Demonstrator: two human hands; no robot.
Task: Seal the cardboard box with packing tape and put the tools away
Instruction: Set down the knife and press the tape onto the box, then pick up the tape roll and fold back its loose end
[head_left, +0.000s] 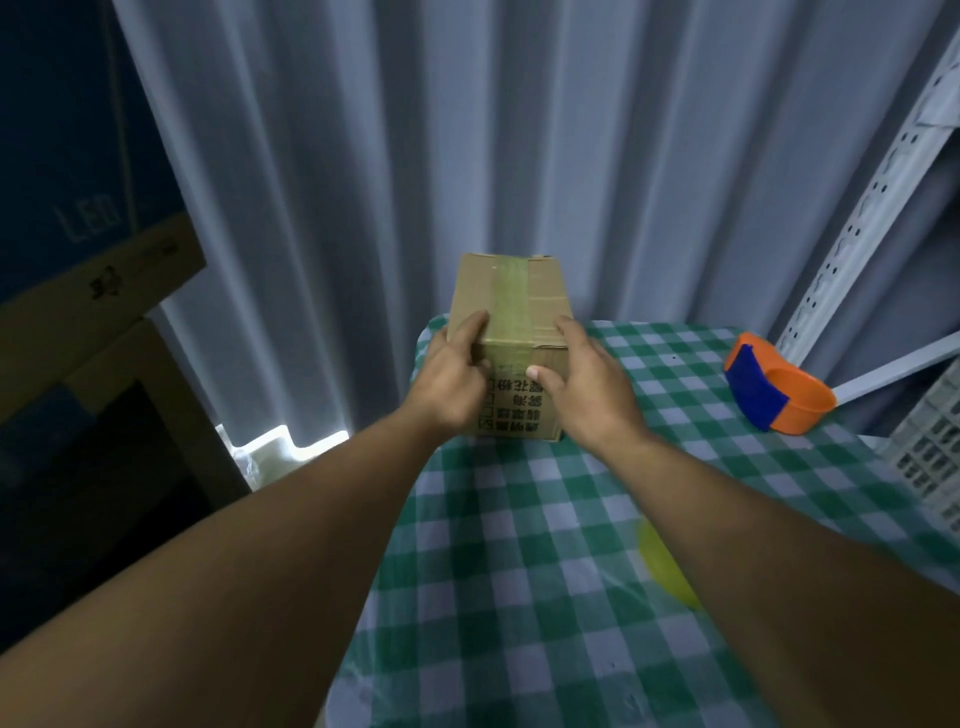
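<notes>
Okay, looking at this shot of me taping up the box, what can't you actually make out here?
All in the head view:
- Cardboard box: its far side and bottom are hidden by the box itself; the left hand and right hand cover parts of the printed front.
- Printed characters: too small and partly covered to read.
- Yellow object: mostly behind the right forearm, so unidentifiable.
- Tape dispenser: whether any tape remains cannot be seen.

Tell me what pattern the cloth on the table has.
Green-and-white checked tablecloth, seen best in the head view.
</notes>
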